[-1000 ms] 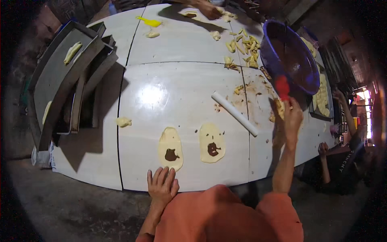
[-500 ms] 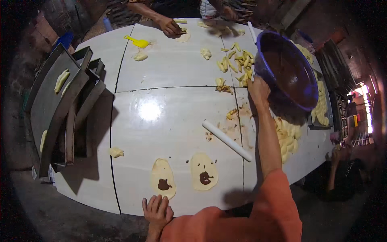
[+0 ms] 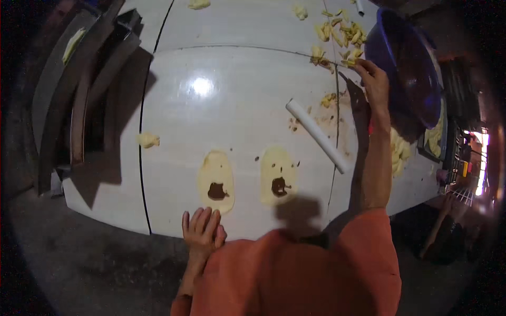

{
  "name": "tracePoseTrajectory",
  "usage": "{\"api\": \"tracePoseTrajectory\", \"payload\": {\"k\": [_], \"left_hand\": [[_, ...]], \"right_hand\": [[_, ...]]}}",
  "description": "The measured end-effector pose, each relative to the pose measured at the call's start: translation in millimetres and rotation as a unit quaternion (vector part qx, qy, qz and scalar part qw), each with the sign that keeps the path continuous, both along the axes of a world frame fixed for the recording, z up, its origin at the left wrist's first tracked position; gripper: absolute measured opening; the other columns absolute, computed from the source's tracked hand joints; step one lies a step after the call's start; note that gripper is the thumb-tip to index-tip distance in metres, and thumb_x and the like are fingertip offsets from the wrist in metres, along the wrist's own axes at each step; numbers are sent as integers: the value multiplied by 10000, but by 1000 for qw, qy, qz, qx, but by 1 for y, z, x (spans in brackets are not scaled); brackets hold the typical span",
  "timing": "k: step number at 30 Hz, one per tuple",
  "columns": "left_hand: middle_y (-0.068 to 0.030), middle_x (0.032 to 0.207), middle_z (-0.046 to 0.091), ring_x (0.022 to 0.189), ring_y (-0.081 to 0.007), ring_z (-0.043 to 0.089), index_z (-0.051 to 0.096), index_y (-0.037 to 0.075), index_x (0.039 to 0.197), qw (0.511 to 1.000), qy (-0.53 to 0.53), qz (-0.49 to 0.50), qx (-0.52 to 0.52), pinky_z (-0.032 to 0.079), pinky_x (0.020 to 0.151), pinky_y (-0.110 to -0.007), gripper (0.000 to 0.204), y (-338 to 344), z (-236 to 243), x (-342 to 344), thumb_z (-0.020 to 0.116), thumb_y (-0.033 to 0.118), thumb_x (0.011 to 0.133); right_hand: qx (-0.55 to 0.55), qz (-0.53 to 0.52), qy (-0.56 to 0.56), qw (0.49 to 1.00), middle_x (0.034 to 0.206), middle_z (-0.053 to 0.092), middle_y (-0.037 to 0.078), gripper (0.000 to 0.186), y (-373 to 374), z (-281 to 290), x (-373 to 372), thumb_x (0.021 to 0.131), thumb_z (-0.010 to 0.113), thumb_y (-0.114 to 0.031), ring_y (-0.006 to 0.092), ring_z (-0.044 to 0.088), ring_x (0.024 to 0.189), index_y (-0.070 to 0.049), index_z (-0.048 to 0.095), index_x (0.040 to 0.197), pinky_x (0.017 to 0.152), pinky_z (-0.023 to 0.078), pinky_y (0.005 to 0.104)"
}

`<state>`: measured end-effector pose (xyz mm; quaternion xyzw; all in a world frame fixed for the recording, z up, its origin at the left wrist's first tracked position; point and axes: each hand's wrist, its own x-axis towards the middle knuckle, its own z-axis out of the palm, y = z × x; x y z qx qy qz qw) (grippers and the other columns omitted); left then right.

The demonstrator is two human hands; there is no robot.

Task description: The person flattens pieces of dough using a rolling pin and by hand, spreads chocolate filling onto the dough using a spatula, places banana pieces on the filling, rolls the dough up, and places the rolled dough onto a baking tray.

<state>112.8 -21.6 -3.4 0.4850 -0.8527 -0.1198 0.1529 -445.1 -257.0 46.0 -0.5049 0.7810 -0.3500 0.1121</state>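
Note:
My left hand (image 3: pixel 203 229) rests at the table's front edge, fingers extended, just below an oval of flattened dough (image 3: pixel 215 164) with a chocolate blob on it. A second oval (image 3: pixel 276 160), with a chocolate blob and dark specks, lies to its right. At the upper right, my right hand (image 3: pixel 373 84) pinches a yellow slice (image 3: pixel 350 62) among a scattering of such slices (image 3: pixel 337 34). A red utensil (image 3: pixel 371 128) is partly hidden by my right forearm. A white rolling pin (image 3: pixel 314 134) lies diagonally between the dough and that forearm.
Stacked metal trays (image 3: pixel 50 105) stand at the left of the white tabletop (image 3: pixel 237 95), near a small dough lump (image 3: pixel 148 139). A deep blue-purple bowl (image 3: pixel 400 47) sits at the right, with more pale dough (image 3: pixel 398 155) and a filled tray (image 3: pixel 433 141) beside it.
My right hand let go of the red utensil and moved to the yellow slices. My left hand stayed by the dough. The co-worker's hands at the far side left the view as it shifted.

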Motion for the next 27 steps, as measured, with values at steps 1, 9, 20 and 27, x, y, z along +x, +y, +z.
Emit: {"api": "tracePoseTrajectory", "payload": {"k": [1,9,20,27], "left_hand": [[-145,1342,602,1261,-367,570,674,99,1281,1000,-3,5,4,331,1137,-662,459,2,0,-1,661,196,832],[-61,1346,643,1289,-278,563,706,166,1282,999,12,17,-49,343,1165,-585,419,-1,-5,-4,684,262,875],[-41,1223,643,1240,-268,574,717,178,1163,996,71,-49,-30,274,1153,-676,337,-13,25,-71,786,195,833],[-20,1043,631,1129,-235,603,709,157,1071,984,96,-144,-34,370,1133,-604,237,-43,24,-111,778,182,845]], "right_hand": [[8,27,-90,996,825,690,31,399,24,11,27,921,758,-289,74,533,686,-18,739,1214,608,423,253],[169,109,-297,933,909,722,106,315,183,29,200,916,715,-181,149,645,755,52,737,1127,690,522,292],[76,229,23,970,1086,659,51,208,237,-13,227,924,736,-213,227,721,827,-124,758,1111,717,584,343],[75,286,74,952,1075,667,46,240,253,-4,203,899,769,-285,192,727,798,-146,754,1094,653,587,333]]}}
